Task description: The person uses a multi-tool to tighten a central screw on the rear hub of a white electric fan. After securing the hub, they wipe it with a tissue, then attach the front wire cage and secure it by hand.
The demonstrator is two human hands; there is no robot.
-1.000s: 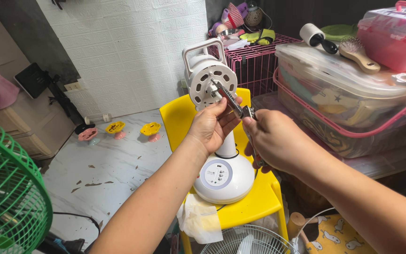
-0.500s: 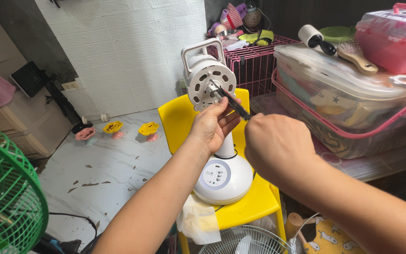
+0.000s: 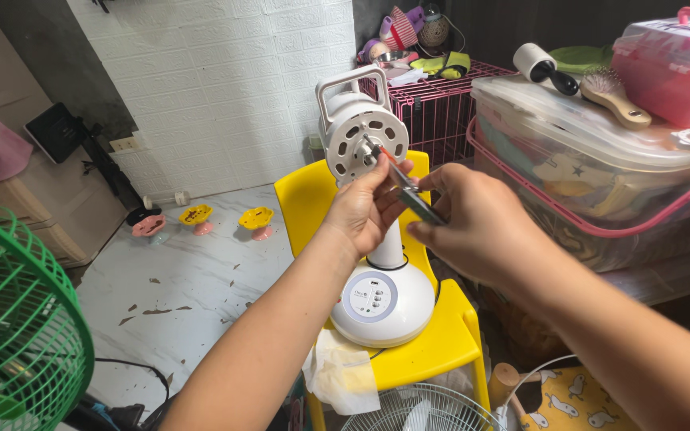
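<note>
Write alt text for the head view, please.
Two hands work at a white fan motor on a yellow chair: the left hand steadies pliers held by the right hand at the motor's shaft. A green fan grille stands left.

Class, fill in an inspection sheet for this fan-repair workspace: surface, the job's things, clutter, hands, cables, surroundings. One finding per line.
Surface: yellow plastic chair carrying the fan, on a pale marbled floor with dark specks.
Job's things: white fan body, grille and blades off, motor face bare on its round base; pliers reaching to the motor shaft.
Clutter: crumpled white cloth hanging off the chair's front; green fan grille at left; white grille below.
Hands: left hand steadies the pliers near the shaft; right hand grips their handles.
Cables: black cable on the floor; white cable at lower right.
Surroundings: white brick wall, pink wire cage, clear storage box.
</note>
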